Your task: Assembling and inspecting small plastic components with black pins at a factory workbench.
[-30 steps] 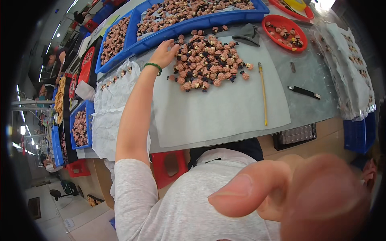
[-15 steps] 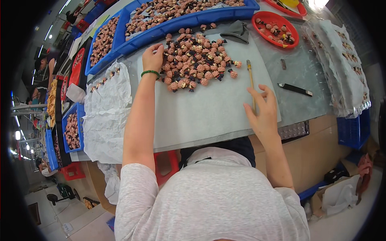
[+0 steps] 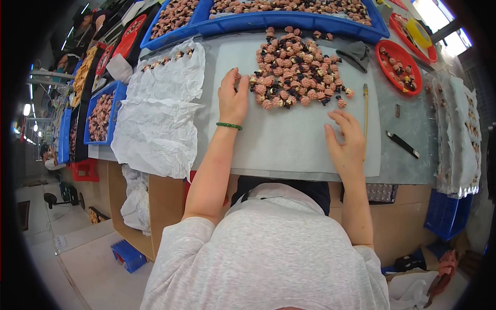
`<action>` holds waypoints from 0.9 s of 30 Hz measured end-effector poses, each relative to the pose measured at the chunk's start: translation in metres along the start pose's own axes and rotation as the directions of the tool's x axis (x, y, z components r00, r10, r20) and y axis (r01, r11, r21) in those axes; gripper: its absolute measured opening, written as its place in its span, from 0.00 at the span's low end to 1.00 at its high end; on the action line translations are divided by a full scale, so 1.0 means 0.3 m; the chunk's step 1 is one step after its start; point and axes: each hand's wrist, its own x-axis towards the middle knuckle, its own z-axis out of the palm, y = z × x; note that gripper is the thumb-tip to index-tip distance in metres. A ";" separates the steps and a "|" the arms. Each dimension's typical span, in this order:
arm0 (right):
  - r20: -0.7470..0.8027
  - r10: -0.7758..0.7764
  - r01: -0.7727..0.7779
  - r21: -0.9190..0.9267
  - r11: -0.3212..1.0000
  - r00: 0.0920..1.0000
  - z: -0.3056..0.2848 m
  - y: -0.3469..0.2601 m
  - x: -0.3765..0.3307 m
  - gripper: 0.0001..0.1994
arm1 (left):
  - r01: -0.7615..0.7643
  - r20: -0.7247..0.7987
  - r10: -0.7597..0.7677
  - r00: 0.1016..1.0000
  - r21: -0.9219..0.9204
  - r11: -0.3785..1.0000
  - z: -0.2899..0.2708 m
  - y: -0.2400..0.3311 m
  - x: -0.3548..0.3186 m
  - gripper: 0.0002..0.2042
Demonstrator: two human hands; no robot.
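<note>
A heap of small figurines (image 3: pixel 294 72) with pink, knobbly tops and dark lower parts lies on a white sheet (image 3: pixel 289 137). My left hand (image 3: pixel 233 101), wearing a green bead bracelet (image 3: pixel 229 125), is at the heap's left edge. Its thumb and fingers close around a small figurine that is mostly hidden. To the right, below the heap, my right hand (image 3: pixel 346 142) is open and bare, fingers apart. Its fingertips come close to a loose figurine (image 3: pixel 341 103). A thin yellowish stick (image 3: pixel 366 121), like a brush or pencil, lies just right of that hand.
Behind the heap stands a blue divided tray (image 3: pixel 289 21) full of figurines. Crumpled white paper (image 3: pixel 160 113) with a row of figurines lies left. On the right are a red dish (image 3: pixel 383 64), a grey cloth (image 3: pixel 355 55), a black-handled cutter (image 3: pixel 403 144) and stacked packed sheets (image 3: pixel 457 137).
The whole view has swung, moving the table's things rightward. My left hand has drawn slightly back from the heap. My right hand has moved off the stick toward the heap's near right side.
</note>
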 end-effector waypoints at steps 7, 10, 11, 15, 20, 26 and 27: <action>0.204 -0.088 0.057 0.150 0.987 0.975 0.127 -0.094 0.004 0.15 | -0.060 0.274 0.081 0.958 -0.087 0.994 0.027 0.151 -0.194 0.21; 0.209 -0.125 0.098 0.133 0.986 0.970 0.169 -0.111 0.024 0.17 | -0.303 0.285 0.263 0.922 0.107 0.947 0.022 0.140 -0.207 0.22; 0.214 -0.129 0.105 0.119 0.987 0.968 0.177 -0.115 0.027 0.18 | -0.164 0.313 0.178 0.933 -0.070 0.984 0.003 0.140 -0.201 0.23; 0.232 -0.126 0.112 0.070 0.991 0.965 0.196 -0.123 0.034 0.18 | -0.050 0.247 0.118 0.962 -0.264 0.963 -0.062 0.091 -0.195 0.24; 0.207 -0.158 0.160 0.007 0.987 0.965 0.213 -0.089 0.041 0.15 | -0.070 0.271 0.095 0.958 -0.100 0.992 -0.104 0.117 -0.244 0.23; 0.502 0.280 -0.562 0.596 0.573 0.818 0.173 -0.164 0.021 0.15 | -0.027 0.228 0.053 0.972 -0.116 0.993 -0.133 0.187 -0.251 0.14; 0.502 0.281 -0.562 0.593 0.576 0.818 0.168 -0.179 0.018 0.15 | 0.202 0.360 -0.059 0.931 -0.374 0.905 -0.123 0.192 -0.246 0.13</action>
